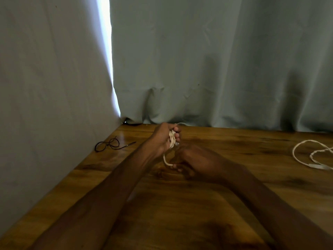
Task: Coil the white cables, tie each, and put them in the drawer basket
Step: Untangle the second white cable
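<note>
Bare hands wind a cable above a glossy wooden counter (180, 204)

The right hand (194, 159) pinches the cord's slack loop. Just beyond, the left hand (162, 136) has its fingers (178, 130) curled round the ribbed white cable (172, 139) coil. A second white cable (306, 159) lies loose far right, thin-rimmed glasses (108, 144) left, and matte grey-green curtains (216, 60) hang behind.
</note>
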`<state>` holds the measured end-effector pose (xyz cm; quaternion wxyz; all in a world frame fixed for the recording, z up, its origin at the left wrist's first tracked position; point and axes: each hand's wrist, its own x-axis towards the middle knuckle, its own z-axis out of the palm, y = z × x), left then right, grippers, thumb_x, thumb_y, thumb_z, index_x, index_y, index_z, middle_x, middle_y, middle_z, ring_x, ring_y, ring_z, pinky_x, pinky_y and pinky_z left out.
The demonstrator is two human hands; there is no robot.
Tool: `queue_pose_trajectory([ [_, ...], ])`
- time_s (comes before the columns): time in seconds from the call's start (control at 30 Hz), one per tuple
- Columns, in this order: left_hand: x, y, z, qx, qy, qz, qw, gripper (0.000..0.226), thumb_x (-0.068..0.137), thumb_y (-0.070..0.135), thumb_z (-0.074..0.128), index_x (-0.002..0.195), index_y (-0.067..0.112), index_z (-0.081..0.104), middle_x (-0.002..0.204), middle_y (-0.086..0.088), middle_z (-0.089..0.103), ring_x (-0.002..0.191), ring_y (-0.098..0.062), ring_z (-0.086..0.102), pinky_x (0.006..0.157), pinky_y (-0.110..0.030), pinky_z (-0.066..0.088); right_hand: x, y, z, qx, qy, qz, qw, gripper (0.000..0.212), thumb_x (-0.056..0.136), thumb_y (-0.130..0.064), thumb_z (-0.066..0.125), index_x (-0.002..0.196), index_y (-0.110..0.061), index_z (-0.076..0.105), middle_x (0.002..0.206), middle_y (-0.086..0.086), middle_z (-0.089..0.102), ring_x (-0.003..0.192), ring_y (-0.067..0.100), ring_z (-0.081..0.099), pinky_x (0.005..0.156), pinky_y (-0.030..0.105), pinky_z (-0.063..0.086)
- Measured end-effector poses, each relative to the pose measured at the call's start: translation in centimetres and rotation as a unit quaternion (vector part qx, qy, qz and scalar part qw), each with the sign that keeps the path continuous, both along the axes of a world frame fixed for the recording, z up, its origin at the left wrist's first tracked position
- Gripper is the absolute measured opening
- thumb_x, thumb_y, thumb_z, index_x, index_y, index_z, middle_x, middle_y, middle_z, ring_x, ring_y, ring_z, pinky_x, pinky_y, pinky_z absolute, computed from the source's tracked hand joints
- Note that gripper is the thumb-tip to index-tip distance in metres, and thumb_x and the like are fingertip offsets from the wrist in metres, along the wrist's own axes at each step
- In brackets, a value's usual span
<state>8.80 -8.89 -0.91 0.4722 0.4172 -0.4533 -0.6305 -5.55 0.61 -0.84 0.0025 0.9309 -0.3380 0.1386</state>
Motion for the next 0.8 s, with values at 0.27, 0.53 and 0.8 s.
queue_pose_trajectory([
  [0.27,-1.2,0.7,-0.5,-0.068,-0.08,0.049,0.993,0.039,0.102,0.007,0.044,0.064,0.013,0.047,0.053,-0.001,0.048,0.055,-0.014,0.044,0.052,-0.026,0.037,-1.7,-0.7,1.3,-0.095,-0.034,0.013,0.995,0.017,0.094,-0.029,0.056,0.099,-0.027,0.072,0.105,-0.007,0.068,0.094,0.012,0.061,0.078,0.034,0.052],
  [0.53,1.3,0.5,0.9,-0.013,-0.027,-0.007,1.0,0.044,0.106,0.018,0.034,0.063,0.017,0.043,0.051,0.001,0.042,0.046,-0.012,0.039,0.058,-0.028,0.033,-2.3,-0.1,2.1,-0.122,-0.038,0.03,0.991,0.014,0.088,-0.01,0.073,0.095,-0.021,0.077,0.085,0.0,0.073,0.079,0.019,0.064,0.067,0.039,0.055],
  [0.8,-0.9,1.3,-0.2,-0.024,-0.113,0.004,0.993,0.041,0.105,0.018,0.042,0.064,0.017,0.051,0.062,-0.003,0.048,0.056,-0.016,0.047,0.043,-0.022,0.046,-2.6,-0.8,1.8,-0.105,-0.067,0.039,0.992,0.017,0.09,-0.014,0.069,0.101,-0.024,0.077,0.103,-0.006,0.071,0.092,0.009,0.06,0.078,0.026,0.049],
])
